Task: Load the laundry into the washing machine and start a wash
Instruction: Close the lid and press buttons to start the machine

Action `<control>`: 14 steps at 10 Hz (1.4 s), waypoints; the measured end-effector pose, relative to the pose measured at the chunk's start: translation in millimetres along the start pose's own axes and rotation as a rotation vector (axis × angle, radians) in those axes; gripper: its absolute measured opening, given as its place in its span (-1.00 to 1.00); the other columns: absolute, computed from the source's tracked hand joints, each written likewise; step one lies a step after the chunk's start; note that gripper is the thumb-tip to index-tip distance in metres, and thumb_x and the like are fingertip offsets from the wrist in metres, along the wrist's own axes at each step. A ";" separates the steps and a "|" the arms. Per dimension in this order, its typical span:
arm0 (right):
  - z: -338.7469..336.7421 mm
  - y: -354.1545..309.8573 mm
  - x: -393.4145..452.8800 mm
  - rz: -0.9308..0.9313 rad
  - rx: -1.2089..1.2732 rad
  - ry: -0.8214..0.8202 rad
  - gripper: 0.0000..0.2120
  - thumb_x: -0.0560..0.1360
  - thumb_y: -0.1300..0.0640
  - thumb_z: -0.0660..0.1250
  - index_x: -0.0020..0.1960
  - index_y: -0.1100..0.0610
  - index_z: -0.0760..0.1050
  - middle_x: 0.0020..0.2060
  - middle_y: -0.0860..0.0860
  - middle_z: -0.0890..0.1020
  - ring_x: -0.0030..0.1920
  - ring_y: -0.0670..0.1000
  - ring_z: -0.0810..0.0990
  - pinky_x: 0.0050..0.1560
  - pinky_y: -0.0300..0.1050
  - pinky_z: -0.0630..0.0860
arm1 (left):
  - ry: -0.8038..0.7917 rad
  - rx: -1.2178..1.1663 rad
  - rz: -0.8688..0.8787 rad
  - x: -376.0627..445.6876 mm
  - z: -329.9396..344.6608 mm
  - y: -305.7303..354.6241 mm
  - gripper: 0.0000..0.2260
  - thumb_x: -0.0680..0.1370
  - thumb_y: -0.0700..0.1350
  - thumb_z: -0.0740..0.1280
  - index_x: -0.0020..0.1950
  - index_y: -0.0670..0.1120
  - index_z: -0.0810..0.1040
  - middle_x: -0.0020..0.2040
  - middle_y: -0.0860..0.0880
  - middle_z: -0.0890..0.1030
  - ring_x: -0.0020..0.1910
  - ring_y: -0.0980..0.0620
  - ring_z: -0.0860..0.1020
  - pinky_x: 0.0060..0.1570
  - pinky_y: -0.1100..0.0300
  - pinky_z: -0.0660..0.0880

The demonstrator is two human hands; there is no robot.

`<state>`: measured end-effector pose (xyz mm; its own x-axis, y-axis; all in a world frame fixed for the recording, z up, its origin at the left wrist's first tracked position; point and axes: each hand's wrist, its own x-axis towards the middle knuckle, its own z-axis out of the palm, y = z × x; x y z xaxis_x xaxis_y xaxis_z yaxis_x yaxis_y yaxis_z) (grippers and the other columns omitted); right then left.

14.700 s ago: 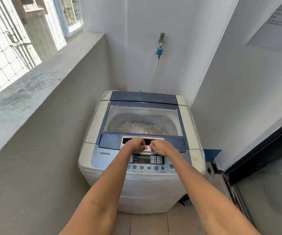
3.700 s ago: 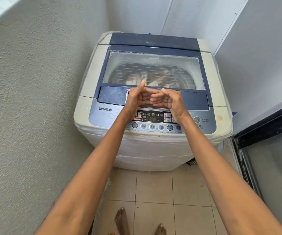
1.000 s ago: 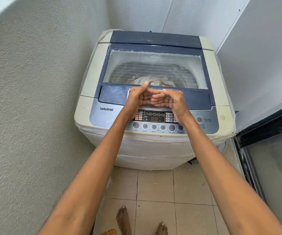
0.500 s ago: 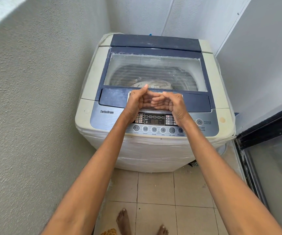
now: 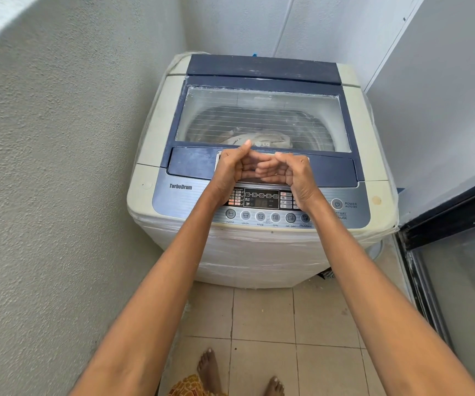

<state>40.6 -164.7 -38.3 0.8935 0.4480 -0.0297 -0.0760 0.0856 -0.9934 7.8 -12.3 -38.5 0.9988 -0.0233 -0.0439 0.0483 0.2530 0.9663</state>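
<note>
Hands (image 5: 262, 170) unmoved, above lid's (image 5: 262, 118) front edge

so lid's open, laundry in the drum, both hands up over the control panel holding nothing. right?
Not quite: the lid is closed. The head view shows the laundry through its clear window. The rest holds: left hand and right hand are raised above the control panel with curled fingers, holding nothing.
</note>
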 end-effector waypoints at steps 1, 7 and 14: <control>0.1 0.0 0.1 -0.001 -0.003 0.002 -0.65 0.53 0.06 0.16 -0.16 0.19 0.67 -0.24 0.14 0.71 -0.17 0.09 0.71 -0.17 -0.17 0.62 | -0.003 0.000 0.009 0.4 -1.4 -0.5 -0.58 0.65 -0.05 0.07 -0.08 -0.22 0.66 -0.14 -0.10 0.71 -0.13 -0.04 0.66 -0.05 0.08 0.59; 0.1 -0.6 -0.2 -0.003 -0.008 -0.002 -0.65 0.53 0.05 0.17 -0.16 0.19 0.67 -0.23 0.15 0.71 -0.16 0.12 0.71 -0.17 -0.17 0.62 | 0.003 0.019 0.003 -1.0 0.5 1.9 -0.58 0.66 -0.06 0.06 -0.02 -0.32 0.61 -0.16 -0.10 0.71 -0.13 -0.08 0.65 -0.06 0.09 0.59; -0.4 0.2 1.0 0.007 0.003 -0.010 -0.66 0.54 0.05 0.18 -0.17 0.14 0.69 -0.24 0.15 0.71 -0.18 0.13 0.71 -0.20 -0.17 0.62 | 0.007 0.008 0.010 -0.3 0.1 0.3 -0.58 0.65 -0.04 0.08 -0.10 -0.19 0.67 -0.15 -0.14 0.70 -0.14 -0.09 0.65 -0.10 0.10 0.60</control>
<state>41.6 -164.5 -38.5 0.8884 0.4576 -0.0357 -0.0835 0.0846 -0.9929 7.6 -12.3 -38.2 0.9993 -0.0139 -0.0358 0.0381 0.2457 0.9686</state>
